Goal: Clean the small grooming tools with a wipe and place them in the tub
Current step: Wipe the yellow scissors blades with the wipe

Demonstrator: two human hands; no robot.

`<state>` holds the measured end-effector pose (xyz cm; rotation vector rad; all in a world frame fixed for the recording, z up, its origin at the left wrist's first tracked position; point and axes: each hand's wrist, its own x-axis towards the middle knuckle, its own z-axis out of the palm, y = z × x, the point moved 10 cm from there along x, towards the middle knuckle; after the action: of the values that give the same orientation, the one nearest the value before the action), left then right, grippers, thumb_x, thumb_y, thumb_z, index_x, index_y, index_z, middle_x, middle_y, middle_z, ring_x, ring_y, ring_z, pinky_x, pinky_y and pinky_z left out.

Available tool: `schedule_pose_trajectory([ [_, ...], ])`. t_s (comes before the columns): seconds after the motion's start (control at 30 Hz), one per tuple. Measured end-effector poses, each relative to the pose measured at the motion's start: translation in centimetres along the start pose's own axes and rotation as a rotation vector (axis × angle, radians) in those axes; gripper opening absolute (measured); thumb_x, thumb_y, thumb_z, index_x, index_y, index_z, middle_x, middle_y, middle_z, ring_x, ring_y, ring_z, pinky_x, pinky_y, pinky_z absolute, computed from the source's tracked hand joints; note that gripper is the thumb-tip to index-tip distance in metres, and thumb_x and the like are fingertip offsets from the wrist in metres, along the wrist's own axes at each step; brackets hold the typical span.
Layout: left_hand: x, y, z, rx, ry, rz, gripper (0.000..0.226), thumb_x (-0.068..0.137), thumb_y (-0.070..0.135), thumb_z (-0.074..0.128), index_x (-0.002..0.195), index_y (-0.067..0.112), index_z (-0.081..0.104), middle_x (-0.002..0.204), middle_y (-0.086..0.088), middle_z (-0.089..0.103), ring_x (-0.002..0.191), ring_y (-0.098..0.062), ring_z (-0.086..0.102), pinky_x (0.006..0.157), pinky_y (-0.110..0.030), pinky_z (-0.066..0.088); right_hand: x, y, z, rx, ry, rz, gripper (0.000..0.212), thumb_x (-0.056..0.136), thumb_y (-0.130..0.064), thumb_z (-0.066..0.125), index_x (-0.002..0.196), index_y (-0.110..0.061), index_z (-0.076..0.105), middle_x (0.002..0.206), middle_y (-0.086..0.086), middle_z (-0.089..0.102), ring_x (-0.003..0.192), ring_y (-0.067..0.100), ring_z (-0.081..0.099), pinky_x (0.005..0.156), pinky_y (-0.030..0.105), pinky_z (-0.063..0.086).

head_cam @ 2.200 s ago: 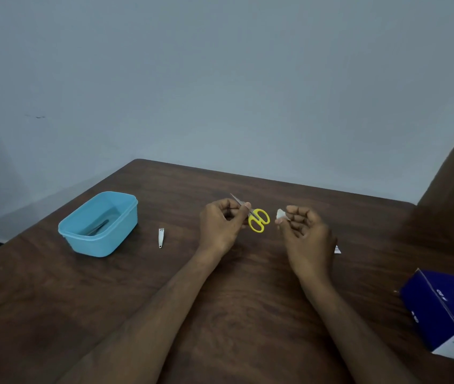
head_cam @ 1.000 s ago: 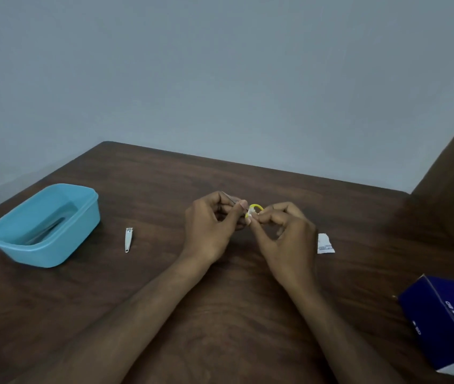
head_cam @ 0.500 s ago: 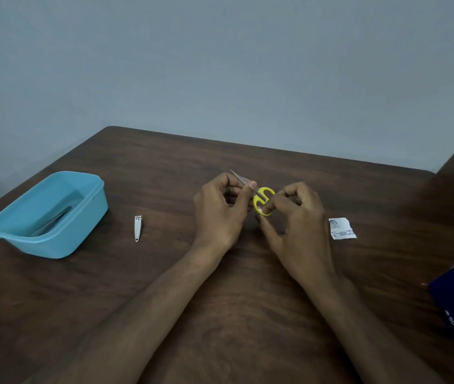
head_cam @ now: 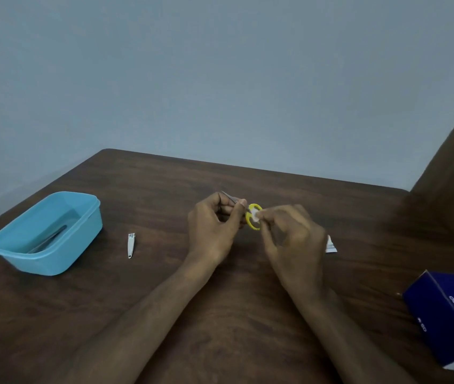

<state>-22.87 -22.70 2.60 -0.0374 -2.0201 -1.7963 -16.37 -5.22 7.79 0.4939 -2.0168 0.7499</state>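
Blue box (head_cam: 447, 317) cut off, right edge

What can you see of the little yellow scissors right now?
The scissors are small, with yellow plastic-looking finger loops and thin grey metal blades that look closed. They are held above the table, blade tips pointing up and away to the left. The left hand pinches the blades near the pivot, hiding their middle. The right hand presses a small white wipe against the loops.
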Motion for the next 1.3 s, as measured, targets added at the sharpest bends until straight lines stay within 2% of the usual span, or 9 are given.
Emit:
schedule_pose_trajectory([
  [0.13,0.0,0.4,-0.2,0.11,0.016,0.033,0.026,0.095,0.022,0.082,0.074,0.013,0.07,0.065,0.007,0.075,0.062,-0.005,0.073,0.062,-0.024,0.06,0.1,-0.3,2.2,0.001,-0.138,-0.071,0.025,0.079,0.011,0.081,0.092,-0.01,0.082,0.085,0.004,0.072,0.078,0.026,0.064,0.074,0.022,0.043],
  [0.27,0.4,-0.9,-0.9,-0.035,0.051,-0.069,0.023,0.097,0.02,0.079,0.08,0.008,0.071,0.072,-0.003,0.079,0.067,-0.018,0.079,0.072,-0.041,0.068,-0.6,0.4,3.6,-0.088,-0.292,-0.143,0.027,0.075,0.007,0.082,0.09,-0.015,0.083,0.075,0.002,0.063,0.07,0.028,0.06,0.065,0.028,0.039],
  [0.43,0.2,-0.7,-0.5,-0.121,0.008,-0.074,0.022,0.098,0.015,0.077,0.079,0.006,0.07,0.072,-0.002,0.078,0.064,-0.013,0.076,0.065,-0.028,0.062,-0.5,4.2,-0.1,0.048,-0.058,0.232,0.024,0.083,-0.002,0.083,0.091,-0.025,0.083,0.076,-0.013,0.066,0.065,0.006,0.063,0.065,0.018,0.048],
  [0.53,0.3,0.1,0.5,-0.086,-0.052,-0.014,0.022,0.097,0.014,0.079,0.078,0.005,0.07,0.073,-0.004,0.079,0.067,-0.016,0.078,0.066,-0.031,0.064,0.5,3.5,-2.1,0.075,0.083,0.218,0.02,0.089,-0.002,0.08,0.101,-0.017,0.083,0.089,-0.005,0.072,0.076,0.003,0.068,0.073,0.016,0.052],
  [0.67,-0.5,0.7,1.6,-0.005,-0.122,0.047,0.023,0.096,0.017,0.08,0.076,0.013,0.07,0.073,-0.004,0.078,0.071,-0.017,0.079,0.07,-0.036,0.067,0.2,1.5,0.7,0.026,-0.089,0.056,0.011,0.089,-0.003,0.079,0.094,-0.012,0.081,0.089,0.001,0.068,0.076,0.014,0.065,0.07,0.031,0.053],
  [0.83,0.3,-0.5,-0.2,0.009,-0.004,0.001,0.023,0.099,0.02,0.077,0.077,0.014,0.072,0.076,-0.003,0.08,0.071,-0.017,0.08,0.075,-0.043,0.068,-0.3,2.5,1.7,-0.015,-0.17,0.034,0.014,0.087,0.001,0.078,0.09,-0.012,0.081,0.079,-0.003,0.059,0.065,0.011,0.054,0.062,0.036,0.05],
  [0.97,0.3,-0.4,0.3,-0.141,-0.045,-0.027,0.023,0.102,0.02,0.073,0.088,0.001,0.075,0.086,-0.005,0.082,0.077,-0.013,0.078,0.076,-0.033,0.065,-0.6,6.1,-0.4,0.076,-0.017,0.374,0.016,0.091,-0.007,0.079,0.091,-0.024,0.08,0.085,-0.007,0.074,0.072,0.003,0.067,0.071,0.013,0.05],
  [1.1,-0.7,0.3,2.8,-0.223,-0.247,-0.007,0.027,0.103,0.017,0.071,0.093,-0.008,0.072,0.088,-0.021,0.078,0.079,-0.016,0.074,0.076,-0.029,0.063,-2.9,10.2,2.8,0.77,0.006,0.959,0.017,0.096,-0.001,0.072,0.087,-0.016,0.075,0.081,0.0,0.079,0.07,0.013,0.073,0.077,0.041,0.061],
  [1.3,-0.9,1.0,2.8,-0.125,-0.308,0.091,0.021,0.099,0.024,0.077,0.091,0.005,0.077,0.084,-0.009,0.081,0.084,-0.03,0.08,0.082,-0.053,0.066,-2.4,6.9,5.4,1.161,-0.211,0.985,0.041,0.097,0.011,0.049,0.078,-0.007,0.082,0.085,0.016,0.078,0.071,0.022,0.072,0.068,0.034,0.063],
])
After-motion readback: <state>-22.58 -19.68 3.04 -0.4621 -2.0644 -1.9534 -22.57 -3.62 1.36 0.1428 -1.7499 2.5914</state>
